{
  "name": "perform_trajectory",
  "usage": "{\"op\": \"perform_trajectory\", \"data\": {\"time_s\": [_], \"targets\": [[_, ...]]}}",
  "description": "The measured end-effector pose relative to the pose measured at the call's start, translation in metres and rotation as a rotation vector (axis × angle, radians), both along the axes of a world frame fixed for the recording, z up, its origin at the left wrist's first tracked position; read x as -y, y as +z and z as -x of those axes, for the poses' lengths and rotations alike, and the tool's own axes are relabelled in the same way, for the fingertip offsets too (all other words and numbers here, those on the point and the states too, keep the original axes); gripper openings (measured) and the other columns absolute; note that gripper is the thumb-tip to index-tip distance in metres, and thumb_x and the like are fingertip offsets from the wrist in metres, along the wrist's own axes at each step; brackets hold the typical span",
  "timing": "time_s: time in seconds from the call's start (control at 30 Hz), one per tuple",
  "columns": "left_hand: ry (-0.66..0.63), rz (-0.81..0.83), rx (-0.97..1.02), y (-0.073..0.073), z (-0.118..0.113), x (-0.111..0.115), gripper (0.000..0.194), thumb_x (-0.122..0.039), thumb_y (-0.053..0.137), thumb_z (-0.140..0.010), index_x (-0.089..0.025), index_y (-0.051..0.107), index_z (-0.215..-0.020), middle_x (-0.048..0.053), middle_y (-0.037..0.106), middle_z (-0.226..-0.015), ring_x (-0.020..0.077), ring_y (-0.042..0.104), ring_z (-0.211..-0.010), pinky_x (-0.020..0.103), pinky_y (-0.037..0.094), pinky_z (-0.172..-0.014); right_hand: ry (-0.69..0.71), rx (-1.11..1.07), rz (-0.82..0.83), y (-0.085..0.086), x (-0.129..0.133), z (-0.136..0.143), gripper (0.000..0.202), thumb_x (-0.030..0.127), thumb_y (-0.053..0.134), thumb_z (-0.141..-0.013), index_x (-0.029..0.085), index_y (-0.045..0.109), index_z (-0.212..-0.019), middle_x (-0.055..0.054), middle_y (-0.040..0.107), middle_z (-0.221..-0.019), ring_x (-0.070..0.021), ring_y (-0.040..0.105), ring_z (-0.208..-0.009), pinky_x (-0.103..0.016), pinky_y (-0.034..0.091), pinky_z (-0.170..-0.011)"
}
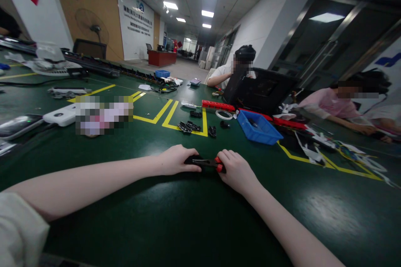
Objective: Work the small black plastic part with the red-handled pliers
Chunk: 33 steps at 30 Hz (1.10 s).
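Red-handled pliers (pixel 219 164) are gripped in my right hand (pixel 236 170), their jaws pointing left. My left hand (pixel 178 159) pinches a small black part (pixel 190 159) between thumb and fingers, and the tips of the pliers reach it. Both hands are low over the green table (pixel 150 204). Beyond them lie several small black pieces (pixel 189 127), another black piece (pixel 212 131) and a round black item (pixel 224 124).
A blue bin (pixel 259 127) stands at the right, near a white ring of tape (pixel 224 114) and a red strip (pixel 218 105). White devices (pixel 64 115) lie at the left. Two people (pixel 332 106) sit across the table, one behind a black case (pixel 260 91).
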<state>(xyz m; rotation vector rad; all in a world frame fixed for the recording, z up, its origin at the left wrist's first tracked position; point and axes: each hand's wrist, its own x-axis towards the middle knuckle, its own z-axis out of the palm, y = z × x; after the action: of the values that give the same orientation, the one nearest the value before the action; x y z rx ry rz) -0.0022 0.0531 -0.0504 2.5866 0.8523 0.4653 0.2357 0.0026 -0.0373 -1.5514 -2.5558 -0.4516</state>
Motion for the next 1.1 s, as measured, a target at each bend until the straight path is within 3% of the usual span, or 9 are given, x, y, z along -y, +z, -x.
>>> {"op": "perform_trajectory", "data": {"time_s": [0.3,0.77,0.9,1.1], "targets": [[0.03,-0.066,-0.042,0.0059,-0.0025,0.0016,0.04,-0.057,0.057,-0.087,-0.018,0.063,-0.098,0.003,0.064,-0.071,0.0182,0.059,-0.06,0.024,0.031,-0.05,0.037,-0.031,-0.025,-0.0004,-0.0006,-0.0009,0.019,0.014,0.061,-0.071,0.018,0.055,-0.088,-0.007,0.063,-0.091,-0.0203,0.055,-0.079,-0.03,0.041,-0.069],[0.011,-0.059,-0.069,0.0057,-0.0006,0.0027,0.044,-0.061,0.048,-0.091,-0.02,0.06,-0.096,0.002,0.062,-0.069,0.0185,0.058,-0.061,0.023,0.032,-0.053,0.075,-0.162,0.037,-0.0033,-0.0059,-0.0052,0.024,0.02,0.06,-0.078,0.018,0.059,-0.102,-0.007,0.065,-0.103,-0.0207,0.058,-0.094,-0.032,0.042,-0.08],[0.003,-0.055,-0.057,0.0063,0.0,0.0036,0.044,-0.061,0.048,-0.091,-0.019,0.06,-0.097,0.002,0.062,-0.07,0.0184,0.059,-0.062,0.023,0.032,-0.053,0.103,-0.179,0.075,-0.0008,-0.0063,-0.0041,0.024,0.031,0.061,-0.082,0.019,0.059,-0.103,-0.007,0.065,-0.102,-0.0207,0.06,-0.092,-0.032,0.044,-0.077],[0.005,-0.077,-0.073,0.006,-0.0001,0.0034,0.044,-0.06,0.048,-0.091,-0.019,0.061,-0.1,0.003,0.064,-0.074,0.0193,0.06,-0.065,0.024,0.035,-0.054,0.153,-0.233,0.093,0.0045,-0.0003,-0.01,0.053,0.052,0.065,-0.078,0.02,0.057,-0.12,-0.01,0.064,-0.114,-0.0266,0.059,-0.105,-0.044,0.045,-0.092]]}}
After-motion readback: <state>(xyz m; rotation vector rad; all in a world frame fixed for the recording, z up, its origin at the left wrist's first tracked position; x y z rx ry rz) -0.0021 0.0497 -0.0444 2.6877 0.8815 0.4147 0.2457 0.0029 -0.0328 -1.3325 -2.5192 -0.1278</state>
